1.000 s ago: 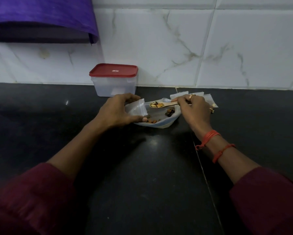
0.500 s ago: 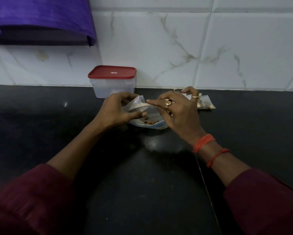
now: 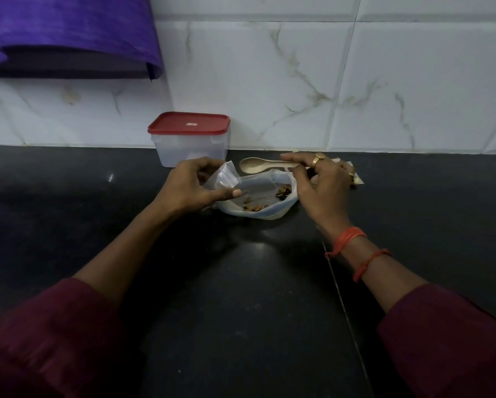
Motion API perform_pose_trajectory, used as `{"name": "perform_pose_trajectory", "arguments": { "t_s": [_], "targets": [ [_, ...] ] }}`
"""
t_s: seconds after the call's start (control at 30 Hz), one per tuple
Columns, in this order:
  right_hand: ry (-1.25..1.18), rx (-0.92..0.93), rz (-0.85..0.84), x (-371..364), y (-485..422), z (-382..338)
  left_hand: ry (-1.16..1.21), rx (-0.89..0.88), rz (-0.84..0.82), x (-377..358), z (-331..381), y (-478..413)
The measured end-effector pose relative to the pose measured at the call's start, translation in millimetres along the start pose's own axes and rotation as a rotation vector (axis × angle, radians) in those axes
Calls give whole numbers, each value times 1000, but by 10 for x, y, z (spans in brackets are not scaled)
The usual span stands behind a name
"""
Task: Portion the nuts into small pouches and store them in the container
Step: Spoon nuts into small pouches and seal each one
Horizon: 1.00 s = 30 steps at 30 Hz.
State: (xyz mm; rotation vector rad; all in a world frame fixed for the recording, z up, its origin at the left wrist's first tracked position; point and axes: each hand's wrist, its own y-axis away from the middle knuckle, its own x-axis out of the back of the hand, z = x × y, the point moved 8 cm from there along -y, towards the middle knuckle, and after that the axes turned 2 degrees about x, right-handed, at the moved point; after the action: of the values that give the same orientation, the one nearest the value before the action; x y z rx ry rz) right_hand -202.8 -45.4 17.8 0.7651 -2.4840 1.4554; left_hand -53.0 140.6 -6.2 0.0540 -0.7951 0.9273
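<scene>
Left grip (image 3: 189,188) pinches the pouch (image 3: 225,178), right grip (image 3: 324,188) holds the empty spoon (image 3: 251,165); keep the pouch mouth wide and scoop few nuts (image 3: 283,192) so none spill

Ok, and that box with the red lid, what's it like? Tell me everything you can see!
The container is a boxy tub of cloudy plastic with rounded corners. Its red lid is shut and has a tiny label in the middle. It stands upright on the black counter, by the white marbled wall. What's inside I cannot tell. Nothing seems to touch it: the left hand, holding a small pouch, is just in front, and the spoon is off to its right.
</scene>
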Motion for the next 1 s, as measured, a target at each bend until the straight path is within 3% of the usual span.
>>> {"name": "perform_pose_trajectory", "arguments": {
  "t_s": [0.13,0.27,0.37,0.57,0.77,1.0],
  "targets": [
    [172,-29,-131,-110,32,111,-6,15,-7,-4,-26,-16],
    [296,44,-327,-304,80,117,-14,23,-21,-27,-33,-18],
    [339,104,-375,-337,85,101,-17,27,-18,-18,-40,-23],
    [164,143,-151,-80,5,-21,-9,34,-47,-45,-15,12],
    [234,439,-54,-5,81,-284,-11,42,-60,-67,-5,22],
    [288,590,-146,-78,130,-321,-2,59,-87,-85,-1,26]
  ]
}}
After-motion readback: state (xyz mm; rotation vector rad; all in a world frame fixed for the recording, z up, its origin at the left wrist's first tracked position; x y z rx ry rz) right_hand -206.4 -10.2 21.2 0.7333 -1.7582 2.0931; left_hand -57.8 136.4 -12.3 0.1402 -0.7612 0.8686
